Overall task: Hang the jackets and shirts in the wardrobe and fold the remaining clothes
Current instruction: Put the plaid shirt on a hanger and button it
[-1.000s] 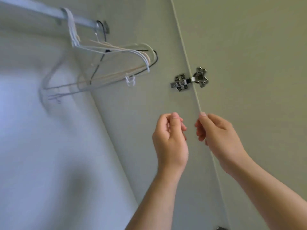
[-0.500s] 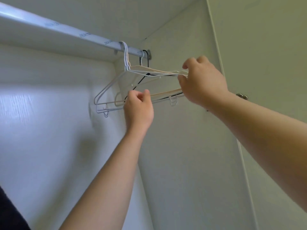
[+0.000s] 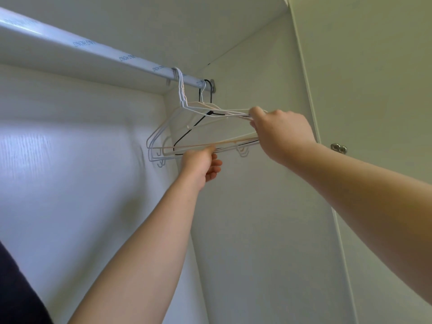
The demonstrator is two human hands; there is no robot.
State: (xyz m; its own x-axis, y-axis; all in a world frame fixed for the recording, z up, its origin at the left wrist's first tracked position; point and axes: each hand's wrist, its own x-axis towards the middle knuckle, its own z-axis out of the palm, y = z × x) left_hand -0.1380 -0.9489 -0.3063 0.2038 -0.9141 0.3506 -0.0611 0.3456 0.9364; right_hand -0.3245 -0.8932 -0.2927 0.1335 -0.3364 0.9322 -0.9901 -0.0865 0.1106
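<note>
Interior of a pale wardrobe [image 3: 245, 206], viewed from below, with its door [image 3: 374, 90] open at right and a metal hinge [image 3: 338, 148] showing on the door's inner face. A pale rail [image 3: 105, 56] printed with lettering runs from upper left to the right side wall. A bundle of thin wire hangers [image 3: 182, 97], mostly white and cream, hangs by its hooks at the right end of the rail, close to the side wall; one black hanger [image 3: 191, 130] hangs among them, its hook just beside the rail's wall fitting. The right hand [image 3: 282, 134] reaches in from the right, fingers curled round the right shoulder ends of the hangers, which are gathered in its grasp. The left hand [image 3: 201, 163] is raised beneath the bundle; its upper edge meets the lower bars, the remaining fingers loosely curled below. Whether it actually pinches a bar cannot be told. Both forearms are bare. A patch of dark fabric [image 3: 14, 288] fills the lower left corner.
</note>
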